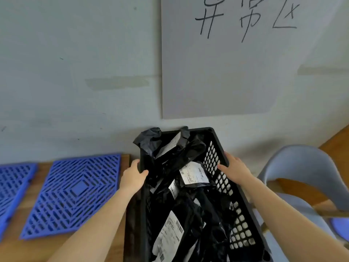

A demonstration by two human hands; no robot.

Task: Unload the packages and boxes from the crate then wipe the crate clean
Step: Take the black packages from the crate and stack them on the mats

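Black perforated plastic crate (224,178): sitting at the right end of the wooden table (17,244), far end close to the wall, near end running out of frame below. It is carrying a full load; nothing looks unloaded yet.

Left hand (132,178): gripping the crate's left rim, thumb hooked over the edge into the interior, fingers hidden on the outer side.

Right hand (234,167): clamping the right rim near the far corner, fingers lying against the lattice wall. A two-sided hold of this kind is probably steadying or positioning the crate before unloading.

Black poly mailer packages (170,154): filling the crate in a loose heap, the far ones crumpling up above the rim. One white shipping label (194,173) is facing up near the right wall; a larger labelled mailer (170,233) is lying toward the near end. No boxes can be made out.

Blue plastic grid mats (75,191): lying flat on the table left of the crate, possibly serving as the set-down area.

Grey chair (306,167): standing just right of the crate.

No wiping cloth is showing.
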